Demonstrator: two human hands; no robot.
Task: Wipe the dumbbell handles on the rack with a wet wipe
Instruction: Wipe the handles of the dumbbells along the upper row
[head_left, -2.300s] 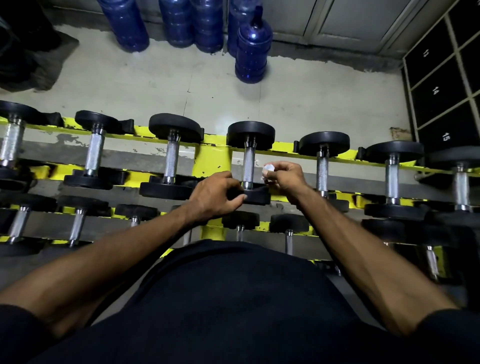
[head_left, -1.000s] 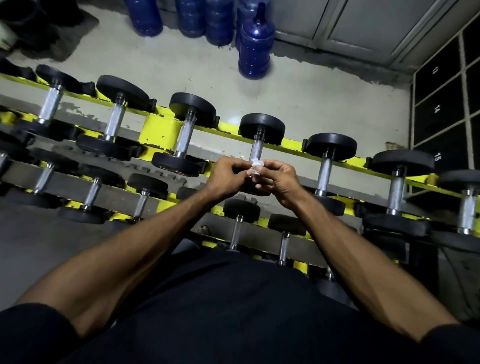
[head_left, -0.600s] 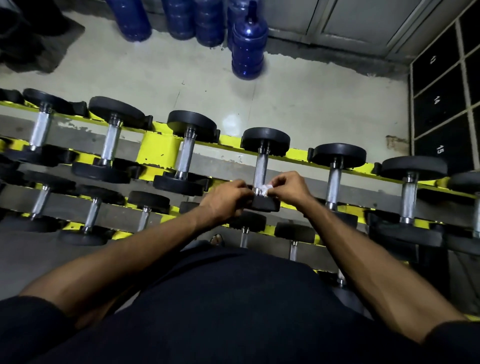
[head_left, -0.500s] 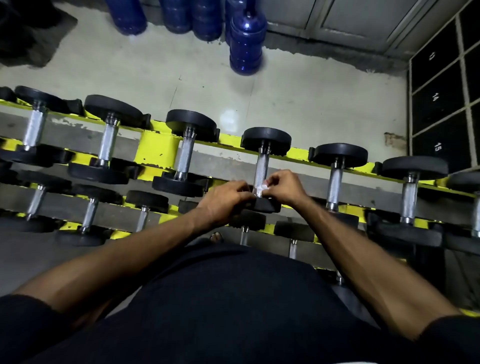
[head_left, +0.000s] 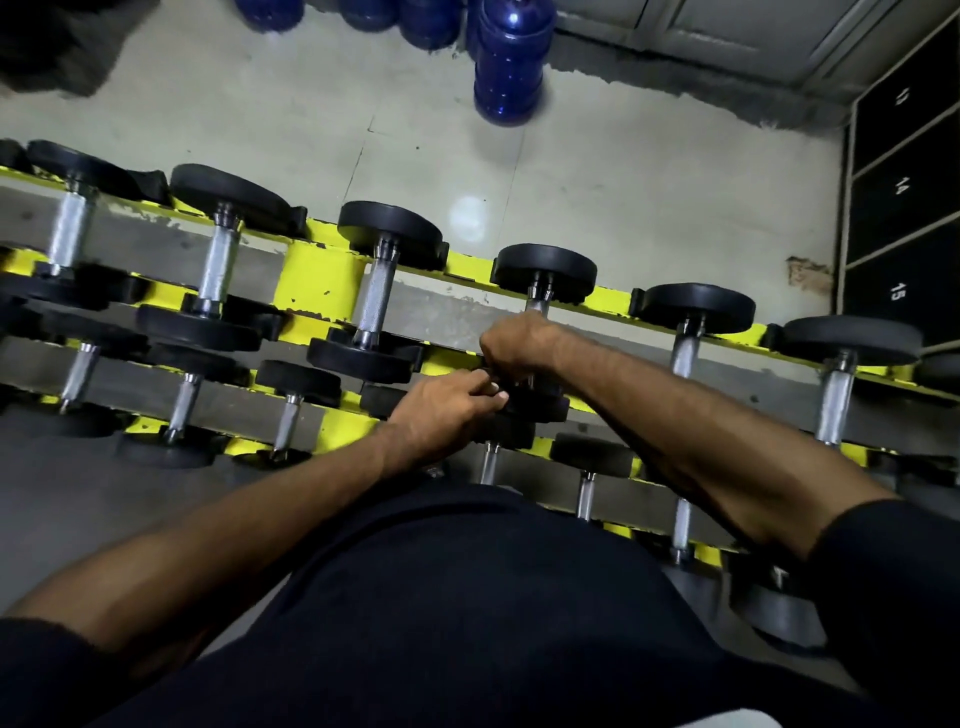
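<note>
One black locker door (head_left: 915, 205) reads 14; the locker door below (head_left: 911, 309) reads 15.

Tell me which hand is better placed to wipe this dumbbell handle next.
Right. The right hand is curled over the handle, while the left hand only holds the dumbbell's near black head. The wipe is hidden.

The person wears a plain, near-black top (head_left: 467, 597) that fills the view from 5 to 7 o'clock. Its short sleeves end near the elbows, the left sleeve (head_left: 41, 670) at 8 o'clock and the right sleeve (head_left: 893, 571) at 4 o'clock. Both forearms are bare down to the left hand (head_left: 441, 410) and right hand (head_left: 519, 343). A thin pale strip (head_left: 374, 723) shows at 6 o'clock.
</note>
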